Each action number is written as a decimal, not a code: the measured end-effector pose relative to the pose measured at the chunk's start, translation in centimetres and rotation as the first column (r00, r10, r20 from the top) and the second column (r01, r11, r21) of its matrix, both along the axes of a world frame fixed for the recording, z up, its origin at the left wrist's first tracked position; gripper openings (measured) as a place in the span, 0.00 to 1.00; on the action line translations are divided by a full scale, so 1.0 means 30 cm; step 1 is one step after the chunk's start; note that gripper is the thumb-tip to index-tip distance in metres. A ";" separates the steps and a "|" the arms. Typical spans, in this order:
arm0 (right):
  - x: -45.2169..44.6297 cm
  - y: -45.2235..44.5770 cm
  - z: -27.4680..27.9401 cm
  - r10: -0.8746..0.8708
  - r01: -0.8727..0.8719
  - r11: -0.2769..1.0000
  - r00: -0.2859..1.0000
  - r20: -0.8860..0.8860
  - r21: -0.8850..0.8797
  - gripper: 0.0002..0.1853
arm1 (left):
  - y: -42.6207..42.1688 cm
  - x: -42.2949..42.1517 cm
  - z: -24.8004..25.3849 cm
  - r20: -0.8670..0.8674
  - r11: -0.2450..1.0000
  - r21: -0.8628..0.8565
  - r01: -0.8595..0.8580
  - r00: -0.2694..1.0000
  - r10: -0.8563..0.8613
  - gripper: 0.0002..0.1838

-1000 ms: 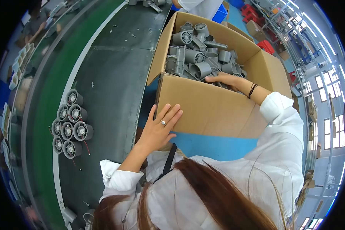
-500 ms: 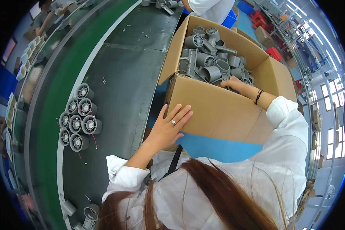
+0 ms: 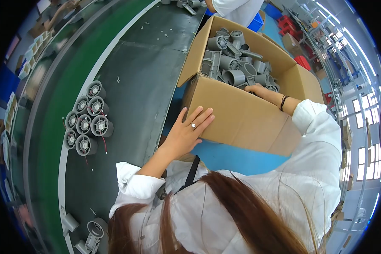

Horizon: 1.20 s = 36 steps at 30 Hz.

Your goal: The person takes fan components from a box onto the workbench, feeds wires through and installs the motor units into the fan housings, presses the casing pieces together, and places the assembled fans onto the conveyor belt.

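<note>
My left hand [image 3: 190, 131] lies with fingers spread against the near side of a cardboard box [image 3: 237, 118]; a ring is on one finger. Over the box's near edge reaches my right hand [image 3: 258, 90], its fingers bent down among grey plastic parts. The fingertips are hidden behind the box wall, so what they grip cannot be made out. A heap of grey plastic housings [image 3: 234, 77], round with tube ends and some with slotted grilles or long arms, fills much of the box.
On the dark green belt table [image 3: 135, 84] to the left stands a cluster of round grey fan units [image 3: 84, 124] with red wires. More grey housings [image 3: 96, 228] lie at the lower left. Another person's white sleeve [image 3: 237, 9] shows beyond the box, near a blue bin [image 3: 255, 22].
My right hand has sunk slightly deeper behind the box edge, and some grey parts around it have shifted. My left hand stays on the box side. The view has moved a little.
</note>
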State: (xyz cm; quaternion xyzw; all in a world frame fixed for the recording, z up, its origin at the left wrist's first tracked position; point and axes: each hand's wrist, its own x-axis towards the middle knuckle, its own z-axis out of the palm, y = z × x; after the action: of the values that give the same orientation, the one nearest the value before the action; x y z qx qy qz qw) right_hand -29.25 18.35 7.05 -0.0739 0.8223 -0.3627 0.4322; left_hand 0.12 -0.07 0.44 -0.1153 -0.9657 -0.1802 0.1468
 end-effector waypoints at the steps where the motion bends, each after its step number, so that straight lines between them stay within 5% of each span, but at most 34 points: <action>1: -0.007 0.001 -0.010 0.001 -0.001 1.000 1.000 -0.007 -0.007 0.14 | 0.000 0.002 -0.002 -0.012 1.000 -0.002 -0.004 1.000 0.003 0.50; 6: -0.060 0.013 -0.042 -0.003 0.002 0.999 1.000 -0.027 -0.051 0.14 | -0.002 -0.001 -0.022 -0.051 1.000 -0.012 -0.017 0.999 0.016 0.51; 11: -0.064 0.016 0.047 -0.205 0.212 0.976 0.969 0.135 -0.039 0.11 | -0.002 0.002 -0.014 -0.061 1.000 -0.004 -0.016 0.998 0.015 0.50; 23: -0.219 0.089 0.337 -0.257 0.239 0.926 0.966 -0.027 -0.291 0.12 | 0.003 -0.004 -0.021 -0.079 1.000 -0.010 -0.023 0.997 0.022 0.50; 28: -0.125 0.038 0.578 -0.191 0.103 0.841 0.975 -0.114 -0.531 0.09 | 0.003 -0.006 -0.025 -0.090 0.999 -0.029 -0.032 0.996 0.029 0.51; 36: 0.392 -0.383 0.675 0.308 -0.410 0.675 0.912 -0.271 -0.613 0.12 | 0.036 0.011 0.009 -0.125 0.995 -0.049 -0.087 0.989 0.080 0.51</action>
State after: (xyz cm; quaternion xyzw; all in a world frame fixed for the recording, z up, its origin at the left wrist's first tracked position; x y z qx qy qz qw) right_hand -17.49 6.86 27.31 -0.4075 0.6396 -0.5297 0.3799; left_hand 0.44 1.01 0.70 -0.0895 -0.9634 -0.1400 0.2102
